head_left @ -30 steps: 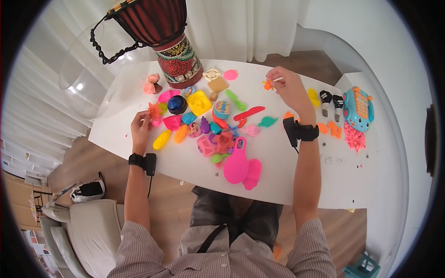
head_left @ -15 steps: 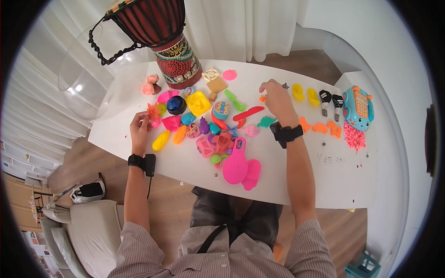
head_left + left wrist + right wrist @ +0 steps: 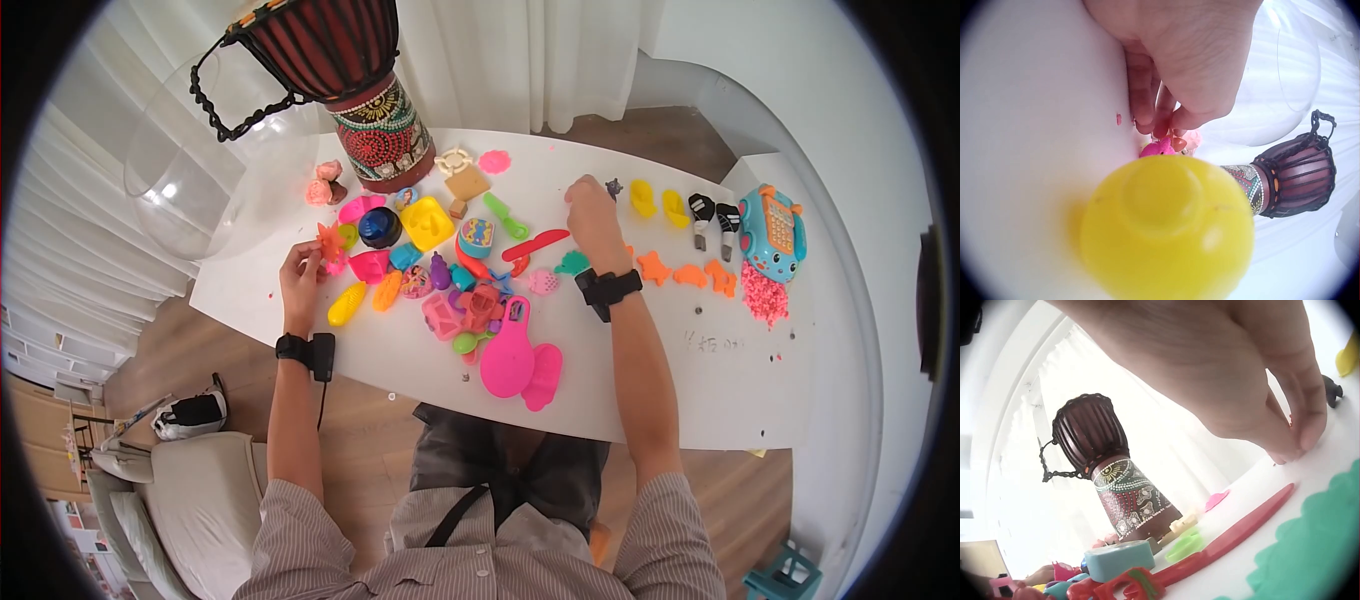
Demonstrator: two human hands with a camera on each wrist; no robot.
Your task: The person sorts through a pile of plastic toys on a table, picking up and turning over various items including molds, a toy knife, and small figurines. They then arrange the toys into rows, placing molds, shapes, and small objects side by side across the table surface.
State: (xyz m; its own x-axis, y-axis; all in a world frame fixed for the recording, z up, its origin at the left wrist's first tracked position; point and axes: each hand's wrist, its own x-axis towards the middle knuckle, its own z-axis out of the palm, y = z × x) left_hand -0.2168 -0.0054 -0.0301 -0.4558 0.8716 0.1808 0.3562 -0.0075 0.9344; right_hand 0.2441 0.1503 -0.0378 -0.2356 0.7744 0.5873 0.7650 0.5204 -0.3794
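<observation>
In the head view, a white surface is strewn with toys. On the left, a coral star-shaped toy is pinched at its near edge by the left hand. A dark blue pot is set near it to the right, and a yellow toy is placed nearer. A patterned drum is stood at the far side. Right of centre, the right hand is held with its fingertips down, and these are hidden from above. A dark figurine is seen just to the right of that hand. A red toy knife is laid to its left, and a green scalloped piece is placed beside the wrist. Orange shapes are lined up right of the forearm, and a toy phone is set farther right.

In the left wrist view, the yellow toy is shown large and blurred in front. Beyond it, bent fingers and thumb are closed together beside a bright pink toy; the coral one is mostly hidden.

In the right wrist view, thumb and fingertips are pressed together close to the surface, and a small orange piece is glimpsed pinched between them, its shape concealed.
</observation>
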